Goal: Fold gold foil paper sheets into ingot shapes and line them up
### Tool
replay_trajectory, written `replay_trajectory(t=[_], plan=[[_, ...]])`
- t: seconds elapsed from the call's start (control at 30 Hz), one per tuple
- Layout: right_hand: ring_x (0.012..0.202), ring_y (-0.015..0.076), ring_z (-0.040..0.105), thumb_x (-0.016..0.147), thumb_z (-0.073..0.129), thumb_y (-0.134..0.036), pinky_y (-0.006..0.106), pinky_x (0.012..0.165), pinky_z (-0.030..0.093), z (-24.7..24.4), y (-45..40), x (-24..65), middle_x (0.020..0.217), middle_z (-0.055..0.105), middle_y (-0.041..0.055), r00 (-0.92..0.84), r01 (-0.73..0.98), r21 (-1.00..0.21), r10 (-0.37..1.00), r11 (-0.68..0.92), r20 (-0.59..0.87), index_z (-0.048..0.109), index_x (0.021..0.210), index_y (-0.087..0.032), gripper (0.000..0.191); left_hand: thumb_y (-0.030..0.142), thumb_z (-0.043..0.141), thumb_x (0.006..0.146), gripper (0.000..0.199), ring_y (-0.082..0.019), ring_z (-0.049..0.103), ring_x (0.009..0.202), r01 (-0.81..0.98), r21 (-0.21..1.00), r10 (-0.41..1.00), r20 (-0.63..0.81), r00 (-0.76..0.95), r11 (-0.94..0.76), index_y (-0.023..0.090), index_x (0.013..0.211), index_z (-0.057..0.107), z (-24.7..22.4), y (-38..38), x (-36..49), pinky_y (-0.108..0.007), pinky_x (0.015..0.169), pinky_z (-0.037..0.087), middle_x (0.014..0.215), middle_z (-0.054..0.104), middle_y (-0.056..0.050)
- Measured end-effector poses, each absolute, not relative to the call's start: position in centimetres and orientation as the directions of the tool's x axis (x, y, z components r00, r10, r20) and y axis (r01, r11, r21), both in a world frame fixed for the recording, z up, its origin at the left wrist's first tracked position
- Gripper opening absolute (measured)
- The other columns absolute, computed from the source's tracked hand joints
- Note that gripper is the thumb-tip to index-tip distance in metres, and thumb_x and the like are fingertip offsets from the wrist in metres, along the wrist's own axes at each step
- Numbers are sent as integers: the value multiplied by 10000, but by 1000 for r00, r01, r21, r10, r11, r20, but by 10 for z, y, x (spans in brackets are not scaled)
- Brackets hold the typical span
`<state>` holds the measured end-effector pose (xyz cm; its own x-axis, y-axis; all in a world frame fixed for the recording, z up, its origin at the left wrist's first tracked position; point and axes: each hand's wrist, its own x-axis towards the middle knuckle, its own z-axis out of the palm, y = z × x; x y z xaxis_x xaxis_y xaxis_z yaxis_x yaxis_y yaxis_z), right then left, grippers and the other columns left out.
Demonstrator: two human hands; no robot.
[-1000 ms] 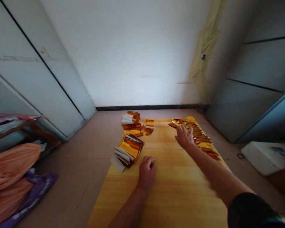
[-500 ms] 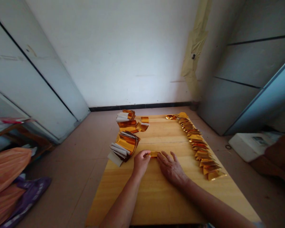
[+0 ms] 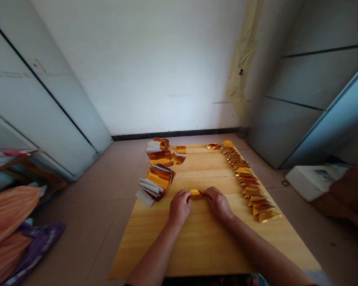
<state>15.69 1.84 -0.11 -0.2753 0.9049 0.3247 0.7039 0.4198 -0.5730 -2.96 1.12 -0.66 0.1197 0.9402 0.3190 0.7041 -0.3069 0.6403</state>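
Between my hands, low over the wooden table, is a small folded piece of gold foil paper. My left hand pinches its left end, fingers curled. At its right end my right hand is closed, with the fingertips gripping the paper. Left of my hands lie fanned stacks of gold foil sheets with pale grey backs. To the right, a long overlapping row of folded gold paper pieces runs along the table's edge.
More gold sheets and a small gold square lie at the table's far left. A crumpled gold piece sits at the far edge. A white box stands on the floor at right; orange and purple bags at left.
My right hand has gone from lying flat with spread fingers to gripping the paper's right end. The folded paper now looks raised and thicker. My left hand keeps its hold.
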Motion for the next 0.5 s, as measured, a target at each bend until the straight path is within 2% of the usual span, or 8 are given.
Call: replay_trajectory(t=[0.13,0.3,0.5], plan=[[863,165,565,797,438,-76,257,781,421,6,16,149,869,640,50,-304,795,-474,925,378,227,673,860,-202,275,11,554,686,261,-191,569,924,739,600,937,325,126,-307,190,839,666,-10,13,-32,-340,863,460,932,654,-57],[893,180,554,802,513,-159,274,760,368,15,10,141,896,632,59,-316,883,-310,935,352,164,674,835,-196,168,68,564,719,158,-186,538,848,770,569,943,307,127,-289,178,756,671,-13,18,-35,-307,781,437,823,616,-58],[818,141,585,891,477,-241,237,686,340,20,22,143,842,649,41,-326,890,-309,942,336,85,666,782,-198,223,117,513,792,176,-177,535,795,810,527,959,242,148,-258,174,718,662,-9,26,-34,-284,736,404,757,597,-53]])
